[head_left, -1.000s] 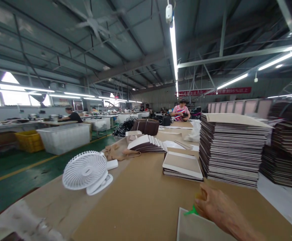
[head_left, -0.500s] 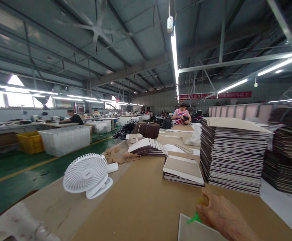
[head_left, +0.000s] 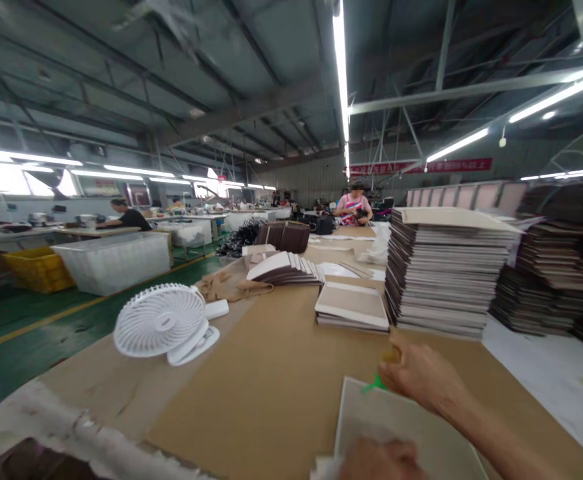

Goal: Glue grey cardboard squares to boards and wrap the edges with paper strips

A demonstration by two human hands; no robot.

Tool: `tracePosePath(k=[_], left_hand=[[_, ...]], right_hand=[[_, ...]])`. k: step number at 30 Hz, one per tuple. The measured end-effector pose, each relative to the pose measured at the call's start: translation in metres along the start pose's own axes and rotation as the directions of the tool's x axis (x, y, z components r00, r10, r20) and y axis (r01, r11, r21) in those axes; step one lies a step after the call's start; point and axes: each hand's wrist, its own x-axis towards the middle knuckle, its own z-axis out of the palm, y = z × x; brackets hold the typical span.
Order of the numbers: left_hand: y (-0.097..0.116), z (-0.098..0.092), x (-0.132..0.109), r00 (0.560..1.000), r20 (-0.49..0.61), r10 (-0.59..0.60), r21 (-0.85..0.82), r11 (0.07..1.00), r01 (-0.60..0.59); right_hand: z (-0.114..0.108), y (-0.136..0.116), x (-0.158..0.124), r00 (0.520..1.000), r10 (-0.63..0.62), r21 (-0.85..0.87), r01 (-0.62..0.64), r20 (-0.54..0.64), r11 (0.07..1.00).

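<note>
My right hand grips a yellowish bottle whose green nozzle points down at the far edge of a light grey-beige panel. That panel lies on the brown table covering near the front. Blurred by motion, my left hand is at the panel's near left part, by a small whitish piece; its fingers are smeared. Beyond the bottle sits a low stack of pale-bordered panels, with a tall stack to its right.
A white clip fan stands on the left of the table. Fanned panels, tan scraps and dark brown pieces lie farther back. More stacks are at the right. A person is at the far end.
The view has tilted down and shifted slightly. My left hand has come into view at the panel's near part. My right hand still holds the bottle at the panel's far edge.
</note>
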Motion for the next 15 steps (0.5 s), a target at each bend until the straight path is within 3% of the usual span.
tracePosePath(k=[2, 4, 15], left_hand=[[0.0017, 0.0078, -0.0015, 0.999, 0.013, -0.041, -0.055, 0.998, 0.042], [0.003, 0.012, -0.0032, 0.995, 0.013, -0.098, 0.025, 0.995, 0.097], [0.0069, 0.0038, -0.0047, 0.994, 0.026, -0.105, 0.022, 0.994, 0.104]], right_hand=[[0.0006, -0.0003, -0.0004, 0.999, 0.013, -0.022, -0.012, 0.033, 1.0], [0.0043, 0.0019, 0.0015, 0.998, 0.027, -0.044, -0.025, 0.054, 0.999], [0.0093, -0.0025, 0.0025, 1.0, 0.0, -0.07, 0.002, 0.025, 0.998]])
